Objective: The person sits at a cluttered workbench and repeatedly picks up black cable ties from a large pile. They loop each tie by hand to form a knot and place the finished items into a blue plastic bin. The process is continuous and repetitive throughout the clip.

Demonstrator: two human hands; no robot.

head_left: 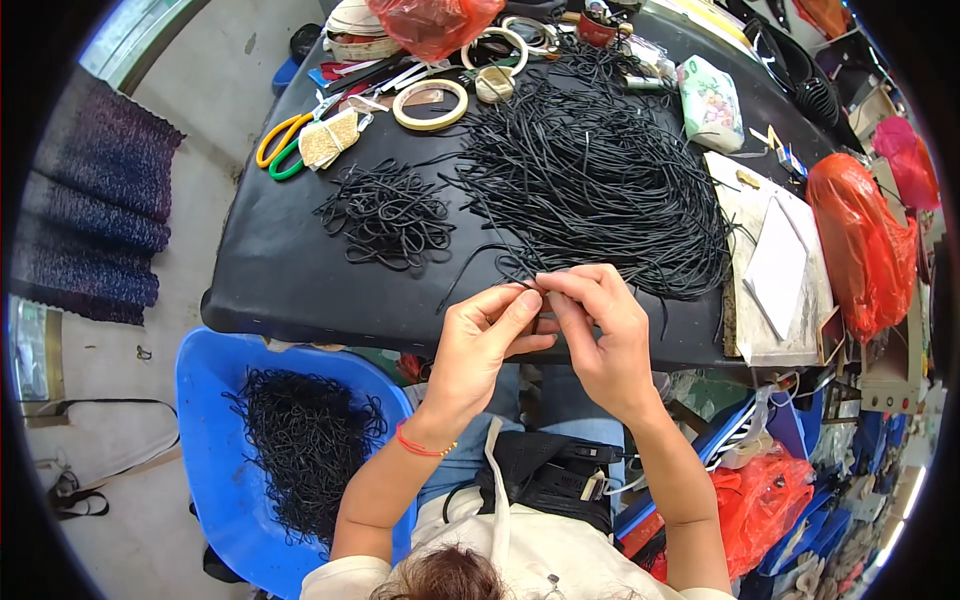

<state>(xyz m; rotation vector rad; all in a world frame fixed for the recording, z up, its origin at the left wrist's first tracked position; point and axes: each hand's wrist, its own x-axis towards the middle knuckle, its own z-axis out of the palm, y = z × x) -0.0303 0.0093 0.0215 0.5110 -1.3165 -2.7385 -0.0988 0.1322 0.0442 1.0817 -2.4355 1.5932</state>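
Head-worn fisheye, looking steeply down, close over table (270, 270)

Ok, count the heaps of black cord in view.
3. A big pile of black cord on the table above the hands, a smaller pile to its left, and a heap in the blue tub below. More may be hidden.

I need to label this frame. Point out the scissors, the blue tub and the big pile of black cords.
scissors (278, 150), head view, on the yellow and green handles.
blue tub (205, 440), head view, on its bare left wall.
big pile of black cords (595, 180), head view, on the middle of the heap.
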